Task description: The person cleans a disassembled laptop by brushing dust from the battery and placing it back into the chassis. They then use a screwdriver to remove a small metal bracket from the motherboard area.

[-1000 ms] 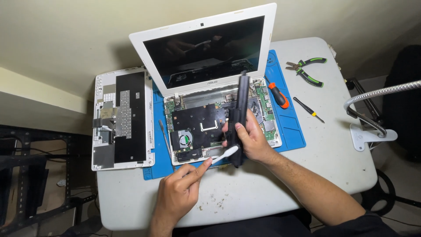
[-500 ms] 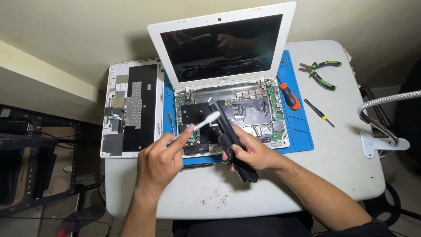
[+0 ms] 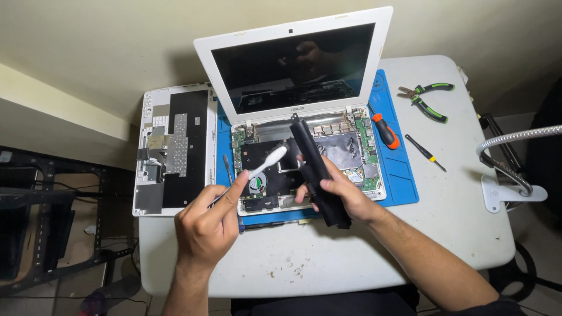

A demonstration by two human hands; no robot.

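Looking down from the head view, I see my left hand (image 3: 205, 225) pinching a white plastic toothbrush (image 3: 264, 163) over the opened white laptop (image 3: 304, 158); my right hand's (image 3: 339, 196) fingers wrap a long black battery bar (image 3: 319, 172), tilted toward 11 o'clock.

Worktop (image 3: 328, 263): white, rounded corners, speckled with small crumbs near front edge.
Blue mat (image 3: 404, 175): flat on worktop, centre, under opened white laptop (image 3: 293, 76).
Keyboard panel (image 3: 172, 146): white, face down, left side, beside mat.
Pliers (image 3: 424, 96): green-black handles, back right.
Orange screwdriver (image 3: 385, 130): on mat's right strip.
Thin black screwdriver (image 3: 426, 152): on worktop, just right of mat.
Lamp base (image 3: 509, 193): white, right edge.
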